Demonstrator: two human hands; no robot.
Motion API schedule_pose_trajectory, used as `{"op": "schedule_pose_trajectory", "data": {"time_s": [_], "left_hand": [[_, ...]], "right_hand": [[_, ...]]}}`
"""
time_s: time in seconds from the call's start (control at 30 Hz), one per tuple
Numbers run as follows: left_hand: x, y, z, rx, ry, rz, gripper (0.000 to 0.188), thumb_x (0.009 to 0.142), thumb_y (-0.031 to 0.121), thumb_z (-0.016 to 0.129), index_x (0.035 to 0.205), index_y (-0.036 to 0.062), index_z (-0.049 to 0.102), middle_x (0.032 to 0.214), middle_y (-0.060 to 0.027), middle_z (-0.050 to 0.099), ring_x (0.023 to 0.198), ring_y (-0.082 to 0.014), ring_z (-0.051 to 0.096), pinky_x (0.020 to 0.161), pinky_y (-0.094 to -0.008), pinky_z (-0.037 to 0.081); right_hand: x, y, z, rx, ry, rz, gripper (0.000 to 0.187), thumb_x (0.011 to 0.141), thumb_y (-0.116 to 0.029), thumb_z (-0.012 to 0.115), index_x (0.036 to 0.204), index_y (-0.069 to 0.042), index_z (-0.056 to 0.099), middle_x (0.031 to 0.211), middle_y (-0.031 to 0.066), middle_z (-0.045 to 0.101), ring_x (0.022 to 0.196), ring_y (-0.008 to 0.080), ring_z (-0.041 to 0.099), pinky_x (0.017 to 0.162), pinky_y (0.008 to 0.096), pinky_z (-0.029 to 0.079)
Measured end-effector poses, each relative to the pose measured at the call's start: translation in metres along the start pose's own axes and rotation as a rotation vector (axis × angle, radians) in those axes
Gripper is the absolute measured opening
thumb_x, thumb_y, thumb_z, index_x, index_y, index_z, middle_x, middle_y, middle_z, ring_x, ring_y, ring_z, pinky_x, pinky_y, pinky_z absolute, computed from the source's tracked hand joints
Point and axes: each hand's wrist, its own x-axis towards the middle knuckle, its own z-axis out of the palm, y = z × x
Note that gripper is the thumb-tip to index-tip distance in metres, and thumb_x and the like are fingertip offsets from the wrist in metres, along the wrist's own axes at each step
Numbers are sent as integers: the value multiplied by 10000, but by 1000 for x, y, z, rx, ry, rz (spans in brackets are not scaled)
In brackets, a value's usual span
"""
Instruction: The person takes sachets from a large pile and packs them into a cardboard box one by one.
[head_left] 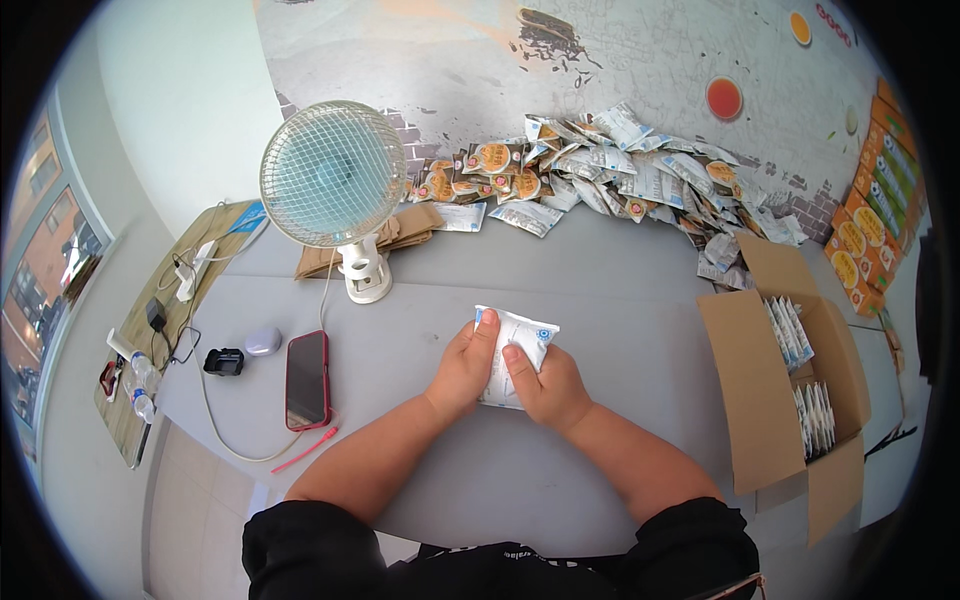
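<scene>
Packing workspace: heaped sachets (pixel 640 170), open carton (pixel 750 390) with packets (pixel 815 418) inside, stacked orange boxes (pixel 862 245).

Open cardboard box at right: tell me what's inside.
Inside the box, two groups of white packets stand on edge, one nearer, one farther. Whatever lies beneath the packets is covered.

We wear a black top (pixel 470 580): loose sleeves (pixel 310 550) on either side of it, white lettering (pixel 517 553) on its front.
</scene>
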Motion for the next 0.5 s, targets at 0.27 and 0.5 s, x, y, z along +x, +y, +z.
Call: {"op": "schedule_pose_trajectory", "data": {"time_s": [0.27,0.5], "left_hand": [[5,17,-4,64,214,-155,574,1011,540,386,1055,5,589,965,-122,622,852,-182,601,780,-325,516],[-3,29,-18,966,125,947,506,902,481,627,1079,7,619,1067,-186,618,946,-360,611,792,-417,504]], "right_hand": [[7,18,1,86,-66,262,465,992,-418,485,1004,18,648,829,142,676,782,250,650,722,355,504],[5,26,-4,28,-330,235,363,957,-348,565,979,2,653,868,69,659,803,159,605,721,313,483]]}}
